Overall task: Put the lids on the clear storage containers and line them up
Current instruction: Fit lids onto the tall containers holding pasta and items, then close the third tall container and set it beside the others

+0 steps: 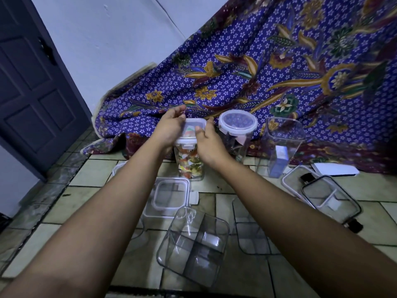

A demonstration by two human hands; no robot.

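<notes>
Both hands grasp the lid [191, 131] atop the tall jar [190, 163], which stands upright on the floor [90, 175] with its long axis vertical, the left hand [169, 127] on the lid's left edge and the right hand [207, 145] on its right edge, fingers curled over.

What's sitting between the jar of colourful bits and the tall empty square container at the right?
A round jar with its lid on stands between the colourful jar and the empty square container, as the head view shows.
</notes>
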